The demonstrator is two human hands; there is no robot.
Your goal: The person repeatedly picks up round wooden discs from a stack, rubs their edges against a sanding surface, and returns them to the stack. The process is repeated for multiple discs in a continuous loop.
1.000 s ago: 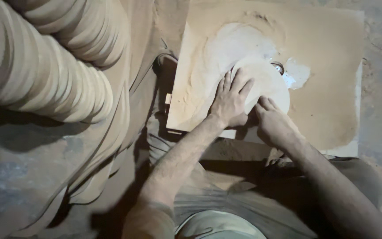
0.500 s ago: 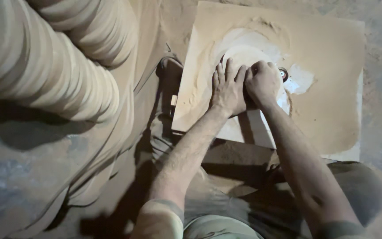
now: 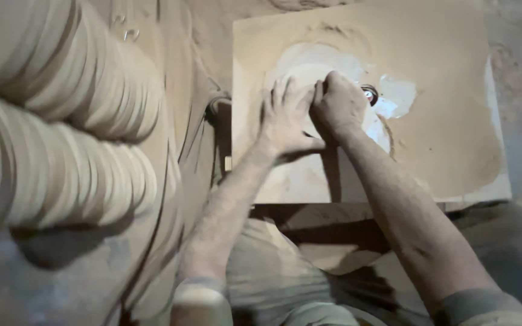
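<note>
My left hand [image 3: 285, 121] lay flat, fingers spread wide, palm down on a pale round disc [image 3: 309, 78] that sat on the dusty board [image 3: 454, 121]. It gripped nothing; it only pressed on the disc. My right hand [image 3: 338, 104] was just beside it, the two touching at the knuckles, its fingers curled down over the disc's right part. Whether those fingers had closed on the disc's edge or merely bore down on it I could not tell, as the back of the hand hid them.

The disc was near the middle of the board, toward its far side, mostly covered by my hands. Just right of my right hand a small shiny metal part [image 3: 370, 93] poked up through the board, and past it a patch [image 3: 397, 96] where the dust was wiped off to a whitish surface. A curved ridge of dust [image 3: 333, 30] ringed the far side of the disc.

To my left lay long rows of discs [image 3: 61, 157] stacked on edge, all of the same pale colour, a great many of them. I judged those to be finished pieces, so the work as a whole looked well along, with this one disc in the middle of its turn: already down on the board under both hands, not yet lifted off to join the rows.
</note>
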